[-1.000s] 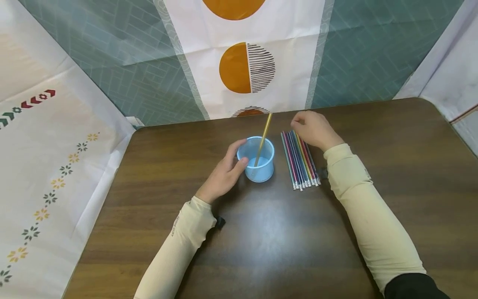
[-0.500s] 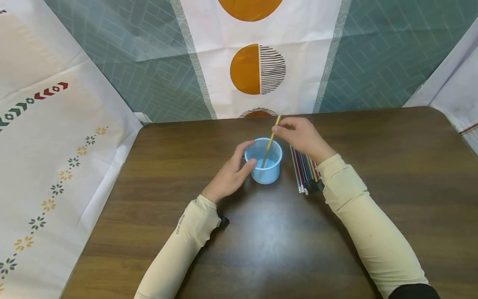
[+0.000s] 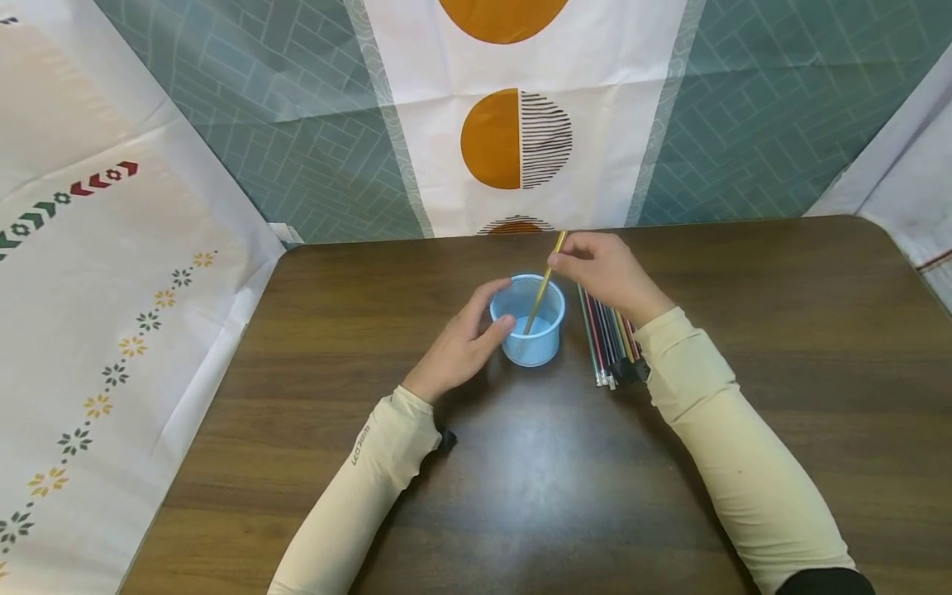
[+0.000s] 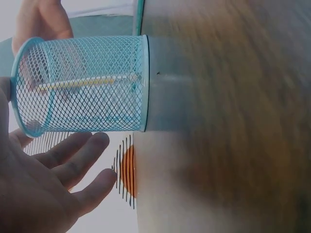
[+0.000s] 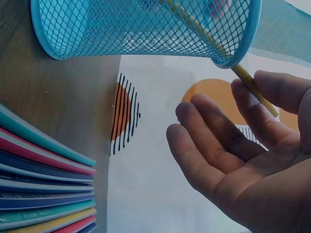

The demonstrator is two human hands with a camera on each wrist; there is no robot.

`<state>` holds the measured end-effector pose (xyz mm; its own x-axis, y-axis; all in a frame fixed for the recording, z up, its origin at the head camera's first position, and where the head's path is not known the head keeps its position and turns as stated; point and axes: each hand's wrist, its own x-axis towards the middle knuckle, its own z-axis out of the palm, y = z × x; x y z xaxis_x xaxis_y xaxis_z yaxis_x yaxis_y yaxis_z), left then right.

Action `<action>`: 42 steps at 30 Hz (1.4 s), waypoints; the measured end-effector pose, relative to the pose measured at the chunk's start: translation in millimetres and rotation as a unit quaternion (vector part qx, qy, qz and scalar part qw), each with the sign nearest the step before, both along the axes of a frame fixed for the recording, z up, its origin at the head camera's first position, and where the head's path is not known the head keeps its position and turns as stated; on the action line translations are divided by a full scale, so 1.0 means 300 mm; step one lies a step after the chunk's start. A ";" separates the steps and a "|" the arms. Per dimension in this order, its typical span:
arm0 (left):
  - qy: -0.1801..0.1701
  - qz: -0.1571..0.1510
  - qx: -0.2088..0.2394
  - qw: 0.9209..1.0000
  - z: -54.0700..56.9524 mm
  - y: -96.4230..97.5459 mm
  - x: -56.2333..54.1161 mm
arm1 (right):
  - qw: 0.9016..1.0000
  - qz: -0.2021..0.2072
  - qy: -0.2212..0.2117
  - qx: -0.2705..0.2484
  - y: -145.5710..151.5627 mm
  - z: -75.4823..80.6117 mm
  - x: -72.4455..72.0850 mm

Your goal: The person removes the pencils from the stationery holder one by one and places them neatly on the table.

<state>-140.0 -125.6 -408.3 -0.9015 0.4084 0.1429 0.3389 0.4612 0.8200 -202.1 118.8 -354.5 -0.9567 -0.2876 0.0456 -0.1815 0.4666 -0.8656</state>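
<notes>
A light-blue mesh pencil cup (image 3: 533,347) stands upright on the table. My left hand (image 3: 463,347) holds it at the left, thumb and index finger spread round its rim; the other fingers (image 4: 87,160) extend beside the mesh. One yellow pencil (image 3: 546,285) leans inside the cup, its lower end down by the cup's bottom. My right hand (image 3: 610,277) pinches the pencil's upper end, thumb and index finger closing on it above the rim in the right wrist view. Several coloured pencils (image 5: 48,177) lie side by side right of the cup, partly hidden under the right hand and wrist.
The brown wooden table (image 3: 521,496) ends at a back edge just behind the cup and right hand. A patterned cloth (image 3: 521,124) hangs behind it. Another white cloth (image 3: 97,314) with printed flowers hangs along the left side.
My right hand has moved left from over the row of pencils and taken the upper end of the pencil in the cup. The left hand stays on the cup; the head view has shifted slightly.
</notes>
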 end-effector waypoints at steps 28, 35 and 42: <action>-0.004 -0.001 -0.027 1.000 0.019 -0.007 -0.003 | 0.973 -0.097 0.012 -0.212 0.082 0.053 -0.005; -0.002 -0.004 -0.026 1.000 0.019 -0.008 -0.005 | 0.979 -0.125 0.044 -0.152 0.083 0.061 0.004; 0.015 -0.020 -0.034 0.999 0.017 -0.006 -0.011 | 0.981 -0.141 0.054 -0.119 0.089 0.068 0.008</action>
<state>-143.2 -127.3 -403.3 -0.8805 0.4528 0.1404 0.3816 0.5012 0.7766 -199.6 145.5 -334.2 -0.9824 0.0193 0.1856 -0.1715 0.2983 -0.9389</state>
